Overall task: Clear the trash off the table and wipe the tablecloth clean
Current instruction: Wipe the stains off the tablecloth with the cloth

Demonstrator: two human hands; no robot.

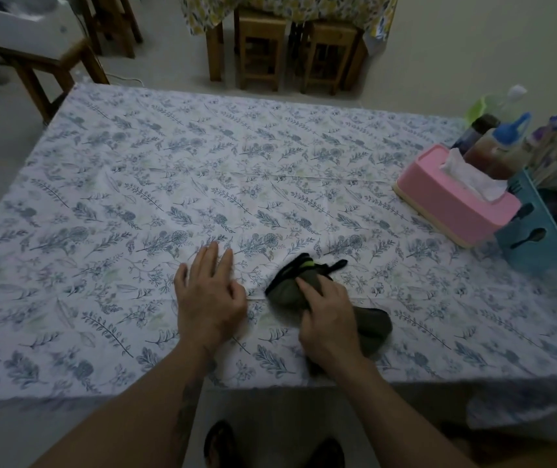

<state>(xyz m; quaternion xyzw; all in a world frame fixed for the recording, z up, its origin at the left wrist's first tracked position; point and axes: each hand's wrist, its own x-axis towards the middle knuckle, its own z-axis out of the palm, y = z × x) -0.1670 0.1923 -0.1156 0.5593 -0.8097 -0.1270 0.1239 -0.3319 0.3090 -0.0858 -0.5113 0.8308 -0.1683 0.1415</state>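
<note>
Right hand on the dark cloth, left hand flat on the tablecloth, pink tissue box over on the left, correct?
No: head view shows the pink tissue box on the right; right hand on dark cloth, left hand flat on tablecloth, yes.

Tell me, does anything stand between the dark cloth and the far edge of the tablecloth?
Nothing visible does. The right hand grips the dark cloth, and the tablecloth straight ahead shows only its print. The pink tissue box and blue basket stand off to the right.
</note>
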